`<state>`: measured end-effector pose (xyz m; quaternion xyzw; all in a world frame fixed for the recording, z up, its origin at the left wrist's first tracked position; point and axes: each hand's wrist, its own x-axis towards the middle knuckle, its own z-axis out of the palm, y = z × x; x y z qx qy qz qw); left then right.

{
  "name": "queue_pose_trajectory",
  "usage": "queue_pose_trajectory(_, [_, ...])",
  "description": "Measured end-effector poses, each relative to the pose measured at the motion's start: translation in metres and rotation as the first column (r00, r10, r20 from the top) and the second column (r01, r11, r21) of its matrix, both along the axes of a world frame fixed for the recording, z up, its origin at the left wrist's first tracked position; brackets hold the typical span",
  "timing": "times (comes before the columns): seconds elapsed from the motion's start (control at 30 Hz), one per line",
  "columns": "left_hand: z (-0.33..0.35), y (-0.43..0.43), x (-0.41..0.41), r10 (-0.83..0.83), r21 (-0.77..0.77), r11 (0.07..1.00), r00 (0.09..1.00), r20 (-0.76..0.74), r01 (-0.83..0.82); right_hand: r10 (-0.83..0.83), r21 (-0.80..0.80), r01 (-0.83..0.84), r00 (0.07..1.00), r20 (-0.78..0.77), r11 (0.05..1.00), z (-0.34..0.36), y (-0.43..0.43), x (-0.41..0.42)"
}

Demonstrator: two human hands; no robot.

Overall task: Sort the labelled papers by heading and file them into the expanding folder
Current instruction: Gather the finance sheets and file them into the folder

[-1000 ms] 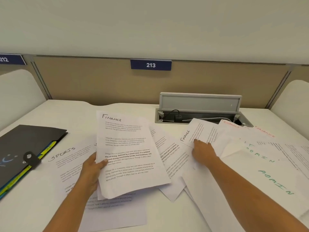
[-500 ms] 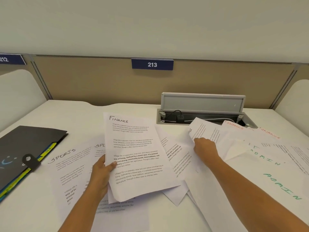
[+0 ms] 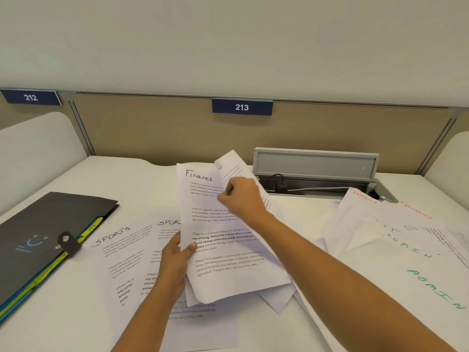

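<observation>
Gripping the left edge of a FINANCE sheet [image 3: 223,250], the left hand [image 3: 175,265] holds it right of the expanding folder [image 3: 38,237]; the right hand [image 3: 241,196] pinches a second sheet [image 3: 232,163] farther right.

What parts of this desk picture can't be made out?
All head view:
- Heading of the raised sheet that the right hand pinches: tilted and blurred.
- Tab labels of the folder: too small, under its cover.
- Second Sports sheet: heading covered by the Finance stack in the left hand.
- Admin sheets: cut by the right edge.
</observation>
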<state>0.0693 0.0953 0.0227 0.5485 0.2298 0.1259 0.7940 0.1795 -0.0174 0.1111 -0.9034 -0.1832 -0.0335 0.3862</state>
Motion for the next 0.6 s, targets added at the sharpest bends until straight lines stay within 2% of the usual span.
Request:
queue_pose_trajectory(0.1, [0.001, 0.003, -0.004, -0.015, -0.027, 1.0, 1.0, 0.006, 0.016, 0.101, 0.143, -0.065, 0.96, -0.26, 0.988, 0.0, 0.023, -0.014])
queue_pose_trajectory(0.17, [0.001, 0.007, -0.007, -0.029, -0.053, 0.998, 1.0, 0.003, 0.029, 0.197, 0.212, -0.127, 0.917, -0.348, 0.969, -0.001, 0.032, -0.019])
queue_pose_trajectory(0.23, [0.0, 0.012, -0.01, -0.05, -0.089, 0.995, 0.999, 0.002, 0.05, 0.261, 0.282, -0.17, 0.909, -0.326, 0.944, -0.005, 0.032, -0.017])
queue_pose_trajectory(0.27, [-0.001, 0.014, -0.011, -0.063, -0.111, 0.992, 0.998, 0.004, 0.063, 0.231, 0.293, -0.153, 0.939, -0.255, 0.944, -0.008, 0.027, -0.013])
queue_pose_trajectory(0.33, [-0.001, 0.017, -0.014, -0.086, -0.147, 0.985, 0.996, 0.013, 0.087, 0.034, 0.234, -0.023, 0.998, -0.044, 0.972, -0.016, 0.008, 0.001])
queue_pose_trajectory(0.4, [0.0, 0.021, -0.017, -0.097, -0.172, 0.98, 0.995, 0.023, 0.1, -0.137, 0.057, 0.131, 0.985, 0.101, 0.99, -0.026, -0.021, 0.017])
queue_pose_trajectory(0.43, [0.0, 0.022, -0.018, -0.099, -0.18, 0.978, 0.995, 0.025, 0.102, -0.184, -0.073, 0.191, 0.979, 0.086, 0.979, -0.032, -0.036, 0.025])
queue_pose_trajectory(0.5, [0.001, 0.026, -0.02, -0.102, -0.195, 0.975, 0.995, 0.022, 0.105, -0.237, -0.284, 0.2, 0.966, -0.103, 0.938, -0.04, -0.061, 0.036])
queue_pose_trajectory(0.53, [0.001, 0.028, -0.02, -0.107, -0.2, 0.974, 0.994, 0.019, 0.108, -0.249, -0.3, 0.177, 0.943, -0.221, 0.937, -0.043, -0.07, 0.038])
queue_pose_trajectory(0.6, [0.002, 0.029, -0.02, -0.112, -0.201, 0.973, 0.994, 0.012, 0.112, -0.237, -0.205, 0.167, 0.89, -0.389, 0.964, -0.047, -0.08, 0.037])
